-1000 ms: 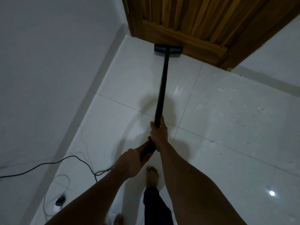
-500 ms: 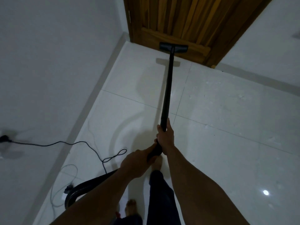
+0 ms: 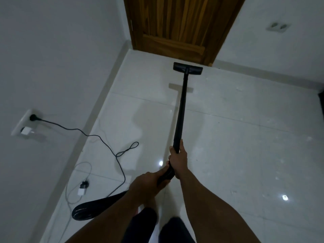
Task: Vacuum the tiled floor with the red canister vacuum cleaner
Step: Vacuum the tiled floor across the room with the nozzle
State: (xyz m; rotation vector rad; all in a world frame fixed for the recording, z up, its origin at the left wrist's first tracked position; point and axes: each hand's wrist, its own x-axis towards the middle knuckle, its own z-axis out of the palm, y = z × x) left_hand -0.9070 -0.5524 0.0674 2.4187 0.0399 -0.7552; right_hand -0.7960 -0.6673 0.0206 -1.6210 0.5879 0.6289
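Observation:
A long black vacuum wand (image 3: 181,109) runs from my hands out to its black floor head (image 3: 188,68), which rests on the white tiled floor (image 3: 236,137) just short of the wooden door. My right hand (image 3: 178,159) is wrapped around the wand's lower end. My left hand (image 3: 146,185) grips the handle just behind it. A black ribbed hose (image 3: 91,208) curves away from the handle to the lower left. The red canister itself is out of view.
A wooden door (image 3: 177,23) closes the far corner. A black power cord (image 3: 105,142) runs from a wall socket (image 3: 26,122) on the left wall across the floor. A white charger and thin cable (image 3: 81,189) lie by the skirting. My legs are at the bottom.
The floor head has drawn back from the door's foot toward me. The view has pulled back, so the wall socket, cord and hose now show on the left.

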